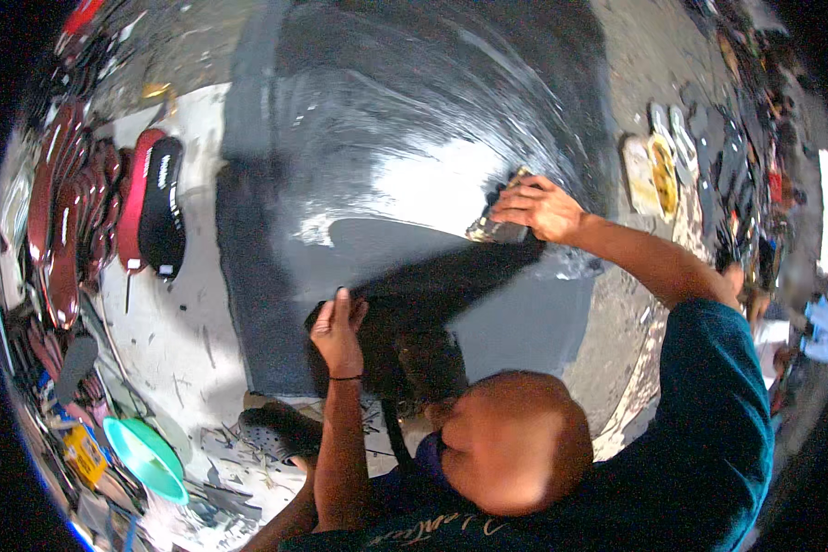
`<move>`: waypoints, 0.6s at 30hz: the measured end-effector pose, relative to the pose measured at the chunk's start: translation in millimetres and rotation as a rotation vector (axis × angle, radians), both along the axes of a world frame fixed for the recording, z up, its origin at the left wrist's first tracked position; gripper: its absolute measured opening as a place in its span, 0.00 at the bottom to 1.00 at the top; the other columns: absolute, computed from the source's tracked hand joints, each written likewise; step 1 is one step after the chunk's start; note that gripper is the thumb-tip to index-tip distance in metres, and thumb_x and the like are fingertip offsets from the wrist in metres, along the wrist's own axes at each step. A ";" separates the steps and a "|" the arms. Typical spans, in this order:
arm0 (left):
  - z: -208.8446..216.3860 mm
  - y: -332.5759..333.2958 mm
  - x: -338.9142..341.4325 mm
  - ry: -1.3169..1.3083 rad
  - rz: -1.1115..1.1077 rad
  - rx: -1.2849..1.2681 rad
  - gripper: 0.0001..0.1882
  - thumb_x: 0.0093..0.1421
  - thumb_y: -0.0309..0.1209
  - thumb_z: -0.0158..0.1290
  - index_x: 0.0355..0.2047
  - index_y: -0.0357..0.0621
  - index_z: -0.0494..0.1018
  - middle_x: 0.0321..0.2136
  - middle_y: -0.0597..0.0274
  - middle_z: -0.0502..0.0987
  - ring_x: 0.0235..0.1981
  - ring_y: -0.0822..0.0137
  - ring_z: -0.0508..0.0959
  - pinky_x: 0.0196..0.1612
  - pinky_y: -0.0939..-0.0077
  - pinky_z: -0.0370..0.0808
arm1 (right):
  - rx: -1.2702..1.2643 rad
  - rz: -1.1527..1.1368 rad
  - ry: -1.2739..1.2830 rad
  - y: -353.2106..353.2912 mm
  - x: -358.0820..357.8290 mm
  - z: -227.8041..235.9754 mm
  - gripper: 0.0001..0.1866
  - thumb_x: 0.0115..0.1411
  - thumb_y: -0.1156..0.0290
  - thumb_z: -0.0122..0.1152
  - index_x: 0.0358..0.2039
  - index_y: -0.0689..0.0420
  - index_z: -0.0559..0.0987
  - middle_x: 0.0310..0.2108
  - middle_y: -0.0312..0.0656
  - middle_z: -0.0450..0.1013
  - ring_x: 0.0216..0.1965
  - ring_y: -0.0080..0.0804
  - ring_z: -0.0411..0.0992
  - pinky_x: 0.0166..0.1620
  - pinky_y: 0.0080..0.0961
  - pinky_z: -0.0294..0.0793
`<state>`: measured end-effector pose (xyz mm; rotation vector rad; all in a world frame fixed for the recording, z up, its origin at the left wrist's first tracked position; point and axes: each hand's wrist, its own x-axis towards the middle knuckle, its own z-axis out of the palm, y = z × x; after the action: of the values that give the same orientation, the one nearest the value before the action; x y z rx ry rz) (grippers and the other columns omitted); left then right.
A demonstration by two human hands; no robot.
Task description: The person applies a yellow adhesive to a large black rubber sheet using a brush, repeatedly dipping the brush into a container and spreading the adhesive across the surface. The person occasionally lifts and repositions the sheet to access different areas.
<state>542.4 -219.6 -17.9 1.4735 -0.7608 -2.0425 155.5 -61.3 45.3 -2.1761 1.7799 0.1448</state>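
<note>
A large dark grey sheet (497, 331) lies in front of me, its far half streaked with wet, shiny white liquid (432, 189). My right hand (545, 210) is closed over a dark spreader block (508, 230) smeared with pale residue, which presses on the sheet at the right edge of the bright wet patch. What exactly the block is made of cannot be made out. Over the sheet's near left part is my left hand (339, 336), fingers apart and partly bent, with nothing visible in it. A thin dark band circles that wrist.
Stacks of glossy maroon soles (64, 216) lie at the left, beside a red insole (138, 198) and a black insole (164, 207). A turquoise basin (145, 460) and a dark clog (276, 428) are at the near left. Slippers and soles (662, 175) line the right.
</note>
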 end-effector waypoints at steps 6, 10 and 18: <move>13.2 -14.3 -8.7 -0.220 -0.209 -0.052 0.17 0.68 0.36 0.52 0.36 0.29 0.74 0.37 0.48 0.78 0.40 0.57 0.83 0.42 0.64 0.84 | 0.145 -0.575 0.035 120.0 -12.8 20.3 0.35 0.48 0.81 0.55 0.59 0.41 0.73 0.56 0.35 0.72 0.58 0.39 0.68 0.60 0.42 0.66; 2.9 -22.7 -3.7 -0.170 -0.220 0.005 0.26 0.66 0.41 0.54 0.49 0.25 0.67 0.45 0.42 0.75 0.47 0.49 0.80 0.46 0.59 0.82 | -0.071 -0.765 0.211 139.8 49.1 -3.8 0.40 0.50 0.75 0.62 0.66 0.39 0.65 0.57 0.48 0.66 0.59 0.51 0.65 0.60 0.47 0.67; 7.4 -32.1 0.5 -0.161 -0.255 0.094 0.29 0.64 0.42 0.57 0.52 0.27 0.68 0.47 0.41 0.75 0.48 0.52 0.80 0.44 0.60 0.81 | -0.199 -1.564 -0.022 160.5 76.8 31.9 0.15 0.56 0.63 0.64 0.32 0.64 0.76 0.31 0.59 0.76 0.33 0.59 0.76 0.38 0.49 0.76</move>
<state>542.8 -251.6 -10.5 1.6841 -0.9729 -2.1896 232.3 99.2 77.2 -0.3386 2.9151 -0.4217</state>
